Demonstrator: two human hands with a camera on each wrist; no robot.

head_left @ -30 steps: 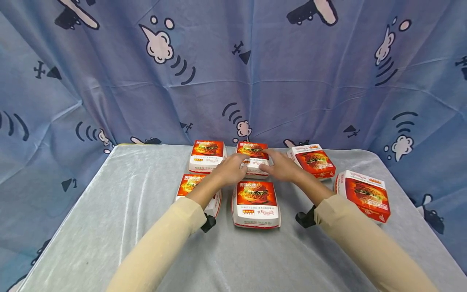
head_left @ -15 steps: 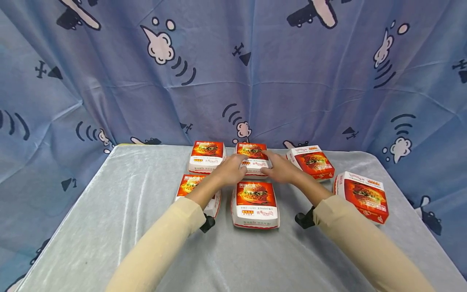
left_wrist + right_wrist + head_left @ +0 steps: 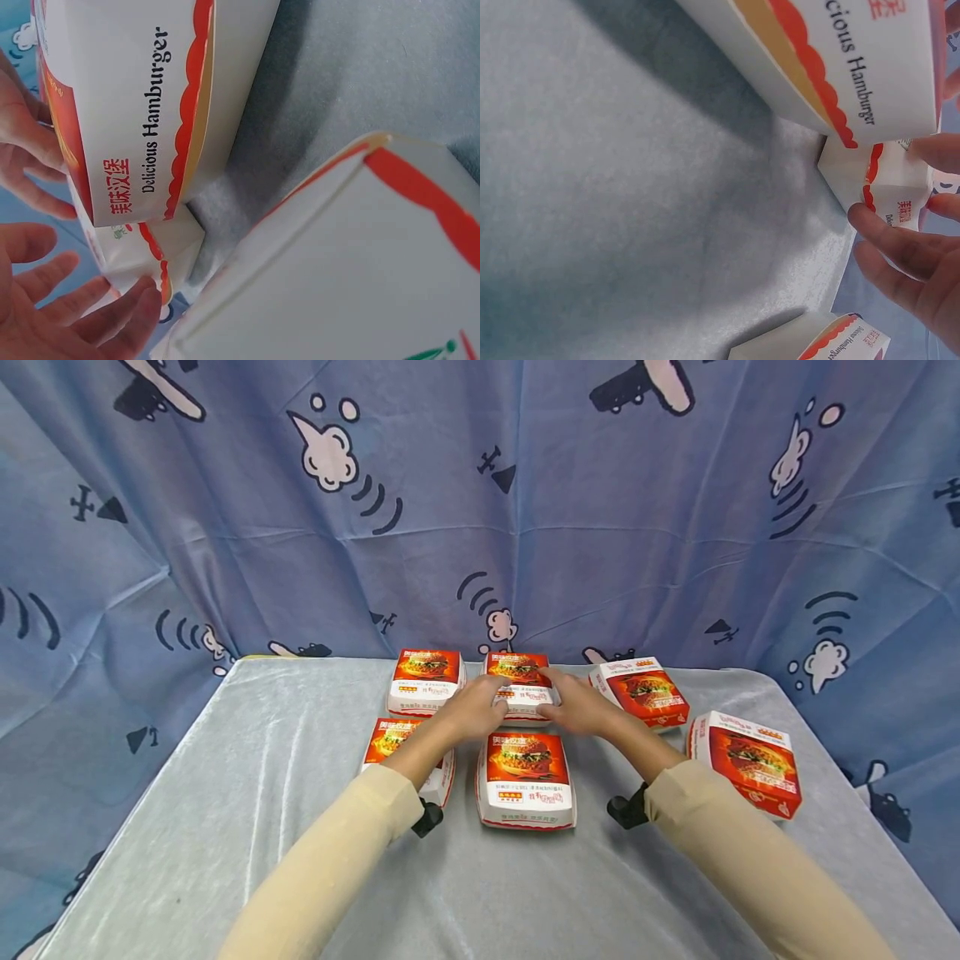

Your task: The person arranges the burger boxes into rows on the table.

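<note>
Two hands flank the back middle hamburger box (image 3: 517, 670), a red and white carton, in the head view. My left hand (image 3: 474, 706) is at its left side and my right hand (image 3: 577, 702) at its right, thumbs towards the near face. In the left wrist view the left hand's fingers (image 3: 112, 315) are extended beside that box (image 3: 184, 247). The right wrist view has the right hand's fingers (image 3: 900, 247) stretched along its other side; whether they press it I cannot tell. A front middle box (image 3: 525, 781) sits just nearer.
On the left stand a back box (image 3: 426, 681) and a front box (image 3: 390, 739), the latter partly behind the left forearm. Two turned boxes, one (image 3: 645, 689) farther back and one (image 3: 750, 764) nearer, lie right on the grey cloth-covered table (image 3: 225, 793). A blue curtain (image 3: 450, 485) hangs behind.
</note>
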